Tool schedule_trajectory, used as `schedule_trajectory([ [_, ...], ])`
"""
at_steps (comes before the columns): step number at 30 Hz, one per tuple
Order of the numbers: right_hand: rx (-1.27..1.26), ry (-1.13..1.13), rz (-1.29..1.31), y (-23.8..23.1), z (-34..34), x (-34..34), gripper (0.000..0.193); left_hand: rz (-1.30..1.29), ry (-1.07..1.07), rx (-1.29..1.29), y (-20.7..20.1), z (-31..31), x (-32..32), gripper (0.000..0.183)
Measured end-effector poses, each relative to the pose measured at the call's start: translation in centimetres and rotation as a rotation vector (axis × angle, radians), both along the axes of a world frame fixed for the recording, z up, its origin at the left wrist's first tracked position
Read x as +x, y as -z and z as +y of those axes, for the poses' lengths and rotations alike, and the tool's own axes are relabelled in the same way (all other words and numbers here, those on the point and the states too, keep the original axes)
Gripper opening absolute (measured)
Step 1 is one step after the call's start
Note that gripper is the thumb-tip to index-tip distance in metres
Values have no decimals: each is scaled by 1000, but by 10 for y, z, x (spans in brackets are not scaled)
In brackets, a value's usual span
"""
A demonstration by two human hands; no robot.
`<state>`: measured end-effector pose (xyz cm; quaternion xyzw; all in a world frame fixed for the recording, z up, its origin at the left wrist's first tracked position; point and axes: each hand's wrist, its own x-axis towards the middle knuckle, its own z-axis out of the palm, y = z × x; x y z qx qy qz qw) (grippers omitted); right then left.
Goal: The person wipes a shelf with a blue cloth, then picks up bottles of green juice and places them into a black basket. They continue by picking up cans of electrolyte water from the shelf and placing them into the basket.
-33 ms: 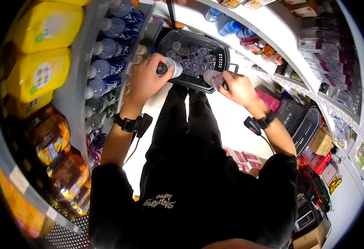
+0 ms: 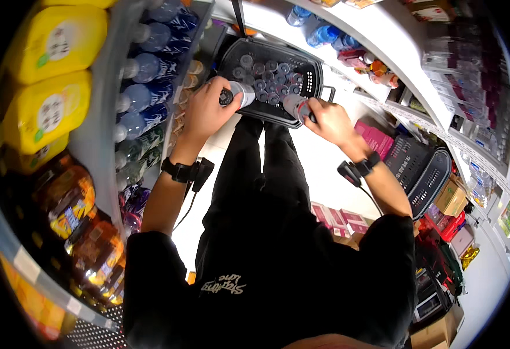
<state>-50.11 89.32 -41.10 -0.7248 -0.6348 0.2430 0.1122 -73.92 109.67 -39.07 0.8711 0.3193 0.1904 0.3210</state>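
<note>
My left hand (image 2: 201, 109) is closed around a pale bottle with a dark cap (image 2: 242, 93), its cap end toward me, at the near left side of a black basket. Across from it, my right hand (image 2: 331, 121) grips a second pale bottle with red on its label (image 2: 294, 107), over the basket's near right edge. The black plastic basket (image 2: 315, 65) stands just beyond my feet. Inside it several bottles (image 2: 271, 82) are packed upright, their round tops facing up. My fingers hide part of both held bottles.
Shelves of water bottles (image 2: 144, 68) and yellow packs (image 2: 54, 113) rise close on my left. To my right are a white shelf (image 2: 403, 70) with goods, another black basket (image 2: 426, 180) and pink boxes (image 2: 373, 138). Pink-and-white boxes (image 2: 339, 218) lie on the floor.
The view has shifted slightly. Both hands keep hold of their bottles; the right hand and its bottle sit a touch further left and higher.
</note>
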Motion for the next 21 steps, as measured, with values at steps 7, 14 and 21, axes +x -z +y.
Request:
schedule_trajectory([
  [7, -227, 276, 115, 180, -16, -8, 34, 186, 36, -176, 181, -18, -11, 30],
  [14, -311, 251, 192, 283, -32, -10, 41, 443, 56, -242, 291, -24, -3, 33],
  [21, -489, 121, 197, 366, -36, -11, 43, 685, 58, -293, 363, -30, -18, 38],
])
